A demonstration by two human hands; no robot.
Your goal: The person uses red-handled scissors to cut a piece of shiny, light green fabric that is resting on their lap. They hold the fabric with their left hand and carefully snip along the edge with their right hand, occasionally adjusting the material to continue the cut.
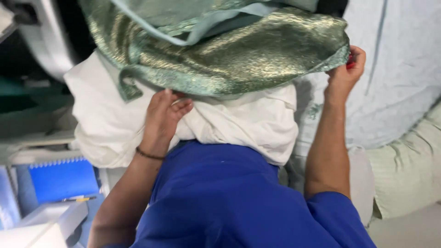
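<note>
Shiny cloth point(239, 55) atop white cloth point(239, 121). Left hand point(161, 119) under shiny cloth's near edge; right hand point(345, 73) at its right edge. Notebook point(63, 180) lower left.

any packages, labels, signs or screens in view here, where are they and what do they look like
No package, label, sign or screen shows plainly.
Nearest to one: blue spiral-bound notebook, lower left, rectangular, plain cover.
Black and yellow pen, lying along the notebook's lower edge.
White box-like shape, bottom left corner, too cut off to identify.
</note>
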